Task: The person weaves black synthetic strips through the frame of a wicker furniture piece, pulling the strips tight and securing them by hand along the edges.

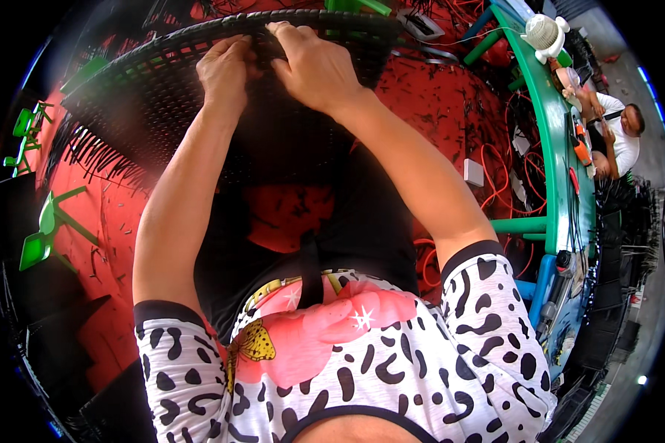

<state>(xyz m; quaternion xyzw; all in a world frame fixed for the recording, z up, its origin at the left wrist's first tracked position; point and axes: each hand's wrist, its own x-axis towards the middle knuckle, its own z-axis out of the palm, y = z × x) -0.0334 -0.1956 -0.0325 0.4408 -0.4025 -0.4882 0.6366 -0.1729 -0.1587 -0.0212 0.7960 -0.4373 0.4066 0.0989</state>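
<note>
A large black woven panel point(148, 96) of plastic strips lies tilted across my lap, loose strip ends fringing its left edge. Both my hands work at its far rim. My left hand point(225, 70) pinches the weave near the rim with closed fingers. Right beside it, my right hand point(310, 66) presses on the same rim, fingers curled over a strip. The two hands touch each other. The strip between the fingers is mostly hidden.
Red floor point(436, 103) littered with black strip offcuts and orange cable point(495, 177). Green stools point(48, 225) stand at the left. A long green table point(561, 170) runs along the right, with a white fan point(543, 33) on it and another person point(617, 133) seated beyond.
</note>
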